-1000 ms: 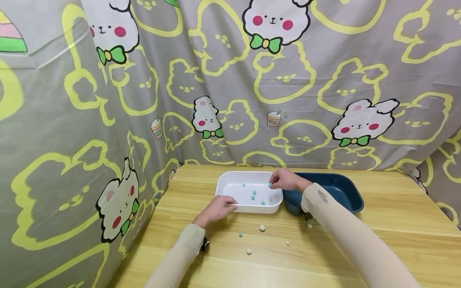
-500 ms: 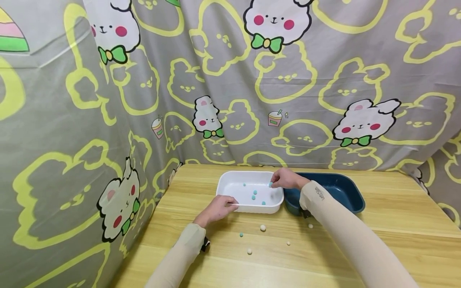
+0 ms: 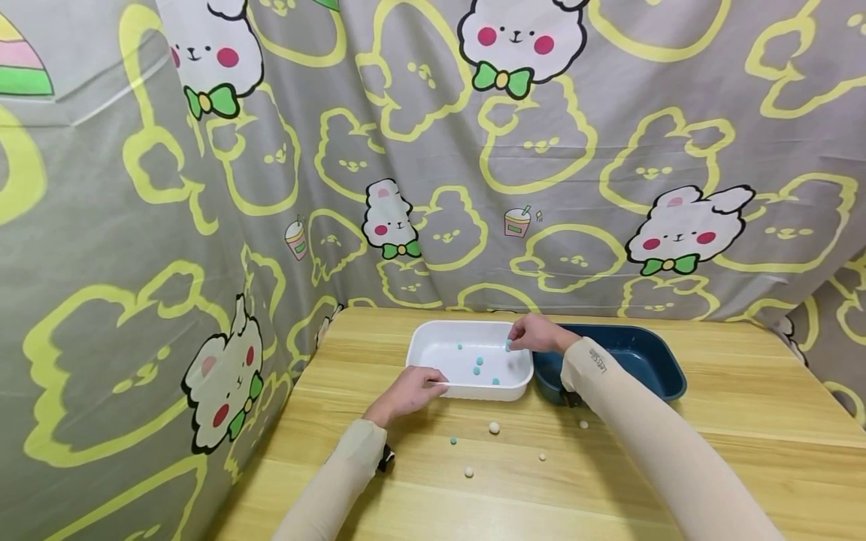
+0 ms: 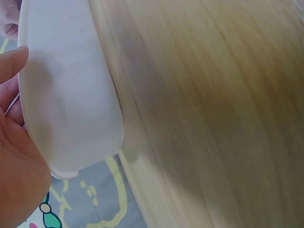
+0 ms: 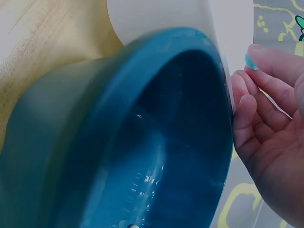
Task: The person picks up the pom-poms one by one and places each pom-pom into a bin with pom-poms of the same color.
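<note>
My right hand (image 3: 537,333) pinches a small teal ball (image 5: 251,62) between thumb and index finger, over the right end of a white plastic basin (image 3: 467,392). Several more teal balls (image 3: 479,361) lie scattered on that basin's floor. At the basin's near left corner, my left hand (image 3: 410,391) grips the rim; in the left wrist view the thumb (image 4: 15,62) lies at the edge and the other fingers reach past it. A dark blue basin (image 3: 652,361) stands right beside the white one, partly hidden under my right forearm.
On the wooden table (image 3: 419,496) in front of the basins lie a teal ball (image 3: 453,441) and several cream balls, among them a larger one (image 3: 495,427) and one nearer me (image 3: 469,472). A patterned curtain (image 3: 433,150) hangs behind and at the left.
Hardly anything differs: both hands keep their places, with the teal ball still between my right fingertips. The view shifts very slightly.
</note>
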Demonstrator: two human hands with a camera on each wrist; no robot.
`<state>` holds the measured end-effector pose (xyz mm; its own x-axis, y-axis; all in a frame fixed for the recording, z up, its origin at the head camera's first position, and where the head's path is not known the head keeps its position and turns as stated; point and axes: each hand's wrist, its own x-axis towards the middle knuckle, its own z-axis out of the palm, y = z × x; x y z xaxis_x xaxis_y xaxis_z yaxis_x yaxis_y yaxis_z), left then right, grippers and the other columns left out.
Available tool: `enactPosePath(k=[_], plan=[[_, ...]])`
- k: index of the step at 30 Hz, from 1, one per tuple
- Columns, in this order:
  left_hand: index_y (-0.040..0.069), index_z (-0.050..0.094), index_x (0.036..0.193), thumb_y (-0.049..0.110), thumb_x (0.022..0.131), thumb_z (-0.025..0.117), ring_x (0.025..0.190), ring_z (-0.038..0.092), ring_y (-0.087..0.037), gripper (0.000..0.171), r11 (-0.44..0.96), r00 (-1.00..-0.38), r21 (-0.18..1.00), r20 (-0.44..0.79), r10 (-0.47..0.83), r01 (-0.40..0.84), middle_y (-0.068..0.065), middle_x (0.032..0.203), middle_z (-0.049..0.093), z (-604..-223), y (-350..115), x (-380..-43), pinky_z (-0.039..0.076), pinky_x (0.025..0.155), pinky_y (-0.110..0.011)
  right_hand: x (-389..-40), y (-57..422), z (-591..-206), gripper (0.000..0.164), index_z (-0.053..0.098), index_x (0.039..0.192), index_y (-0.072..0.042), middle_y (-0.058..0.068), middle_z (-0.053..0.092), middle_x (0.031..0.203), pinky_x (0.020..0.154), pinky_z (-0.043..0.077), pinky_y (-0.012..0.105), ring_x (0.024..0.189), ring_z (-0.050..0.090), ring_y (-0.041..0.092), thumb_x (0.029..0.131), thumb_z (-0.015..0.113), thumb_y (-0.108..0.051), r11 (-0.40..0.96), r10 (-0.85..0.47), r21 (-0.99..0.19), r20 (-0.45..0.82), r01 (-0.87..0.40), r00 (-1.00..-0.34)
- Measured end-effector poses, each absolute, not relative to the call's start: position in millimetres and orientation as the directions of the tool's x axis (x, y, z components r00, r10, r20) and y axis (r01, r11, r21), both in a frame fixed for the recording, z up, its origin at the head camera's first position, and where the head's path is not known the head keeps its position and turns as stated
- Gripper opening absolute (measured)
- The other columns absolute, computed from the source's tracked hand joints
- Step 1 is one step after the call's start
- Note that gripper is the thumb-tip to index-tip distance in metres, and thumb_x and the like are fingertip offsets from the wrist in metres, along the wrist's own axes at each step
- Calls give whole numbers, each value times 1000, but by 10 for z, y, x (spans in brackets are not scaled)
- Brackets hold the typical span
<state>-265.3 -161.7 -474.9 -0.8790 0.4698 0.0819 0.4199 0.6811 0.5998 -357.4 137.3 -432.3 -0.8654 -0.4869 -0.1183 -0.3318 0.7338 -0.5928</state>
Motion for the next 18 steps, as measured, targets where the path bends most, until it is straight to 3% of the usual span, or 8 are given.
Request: enactPosePath(k=[11, 18], plan=[[19, 72, 91, 25, 94, 61, 86, 58, -5, 13, 693, -883, 594, 66, 464, 408, 13, 90, 66, -4760, -1615, -2660, 46, 81, -30, -3585, 1399, -4337, 10, 71, 91, -4, 3, 65, 81, 72, 50, 31, 75, 56, 18, 86, 70, -13, 709, -498, -622, -109, -331, -860], [18, 72, 91, 25, 94, 60, 82, 57, -5, 14, 688, -882, 598, 67, 467, 410, 12, 89, 66, -4768, -1613, -2664, 46, 78, -29, -3585, 1394, -4355, 17, 70, 101, -2, 4, 66, 88, 77, 50, 33, 80, 57, 18, 88, 68, -13, 718, -472, -626, -117, -305, -874]])
